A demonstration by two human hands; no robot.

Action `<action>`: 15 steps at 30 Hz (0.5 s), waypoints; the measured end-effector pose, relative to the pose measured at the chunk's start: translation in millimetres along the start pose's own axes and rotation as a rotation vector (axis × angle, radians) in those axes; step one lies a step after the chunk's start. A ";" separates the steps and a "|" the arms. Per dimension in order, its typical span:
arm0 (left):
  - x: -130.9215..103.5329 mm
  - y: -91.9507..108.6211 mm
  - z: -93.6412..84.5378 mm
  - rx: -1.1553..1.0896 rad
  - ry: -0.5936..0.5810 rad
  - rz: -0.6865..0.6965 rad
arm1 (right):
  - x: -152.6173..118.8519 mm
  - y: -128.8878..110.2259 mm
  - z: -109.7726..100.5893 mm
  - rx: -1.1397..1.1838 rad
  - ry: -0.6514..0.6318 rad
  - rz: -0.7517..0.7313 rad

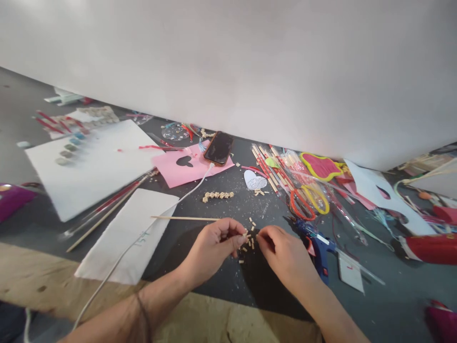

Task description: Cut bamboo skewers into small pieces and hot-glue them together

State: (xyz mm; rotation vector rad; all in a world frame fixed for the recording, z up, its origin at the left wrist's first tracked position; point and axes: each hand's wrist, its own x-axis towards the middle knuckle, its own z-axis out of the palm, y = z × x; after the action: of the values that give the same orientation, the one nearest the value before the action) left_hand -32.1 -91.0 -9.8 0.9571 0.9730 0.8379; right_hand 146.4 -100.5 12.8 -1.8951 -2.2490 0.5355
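My left hand (214, 245) is closed in a pinch on small cut stick pieces (246, 234), just above the dark table. Close by on the right, my right hand (283, 252) has thumb and forefinger pressed together, and what they hold is too small to make out. Between the hands lie several short stick pieces (252, 243). Beyond my left hand is a long thin wooden stick (185, 218). Farther back sits a row of stick pieces joined in clusters (217, 196). A white paper heart (254, 180) lies ahead, with more cut pieces (260, 192) beside it.
A blue glue gun (323, 255) lies right of my right hand, near orange-handled scissors (300, 205) and bundled red-and-tan sticks (266, 169). A phone (219, 147) rests on pink paper (171, 169). Its white cable (193, 189) crosses white paper (117, 257) on the left.
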 end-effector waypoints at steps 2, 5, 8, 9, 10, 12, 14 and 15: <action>-1.6 0.5 1.2 -0.015 -0.014 -0.007 | -8.8 -5.4 -1.7 0.188 0.059 0.027; -4.2 -0.1 3.2 -0.025 -0.047 -0.001 | -21.2 -15.4 1.6 0.527 0.139 0.101; -5.7 -1.8 4.8 -0.034 -0.060 0.005 | -27.3 -22.7 9.4 0.663 0.154 0.114; -5.9 -2.3 5.2 -0.035 -0.061 0.006 | -27.9 -23.8 11.7 0.679 0.151 0.111; -5.9 -2.6 5.6 -0.036 -0.062 0.007 | -28.0 -24.4 13.4 0.687 0.148 0.110; -5.7 -2.8 6.4 -0.035 -0.061 0.008 | -27.5 -24.4 15.1 0.692 0.150 0.107; -5.5 -2.7 7.2 -0.030 -0.060 0.007 | -26.6 -23.8 15.2 0.696 0.145 0.107; -5.4 -2.7 7.6 -0.027 -0.059 0.007 | -26.2 -23.6 15.1 0.697 0.141 0.106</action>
State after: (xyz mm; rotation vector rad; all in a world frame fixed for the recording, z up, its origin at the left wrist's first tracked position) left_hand -26.4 -98.8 -8.8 0.9576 0.9067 0.8222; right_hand 124.5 -131.8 10.4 -1.6140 -1.5782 1.0032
